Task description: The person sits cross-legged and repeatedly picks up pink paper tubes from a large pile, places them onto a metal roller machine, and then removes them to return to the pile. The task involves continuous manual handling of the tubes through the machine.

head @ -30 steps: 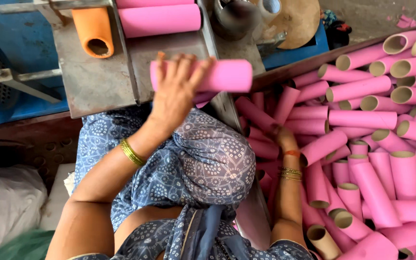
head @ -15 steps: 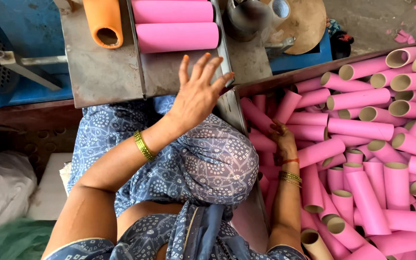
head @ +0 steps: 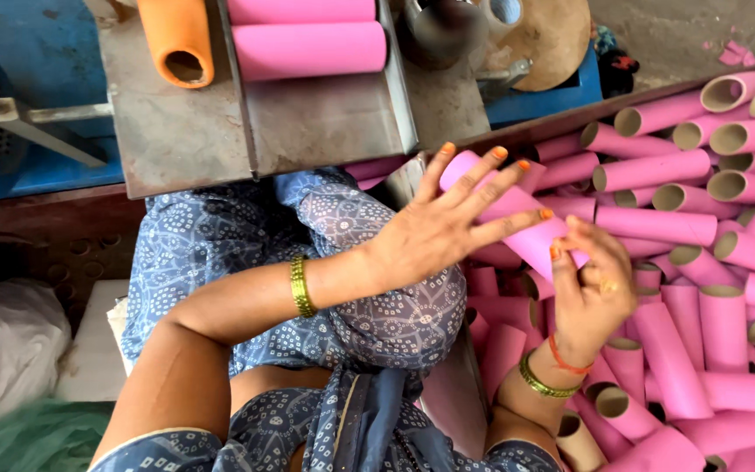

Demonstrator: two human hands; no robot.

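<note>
While the left hand (head: 434,232) has left the tray (head: 325,122), fingers spread, the right hand's (head: 592,293) grip now closes on a pink tube (head: 517,218).

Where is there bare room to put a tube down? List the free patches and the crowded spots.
Free: the grey metal tray in front of the two pink cardboard tubes, and the flat metal plate below the orange tube. Crowded: the heap of pink tubes at right, where the left hand and right hand meet on one pink tube.
</note>
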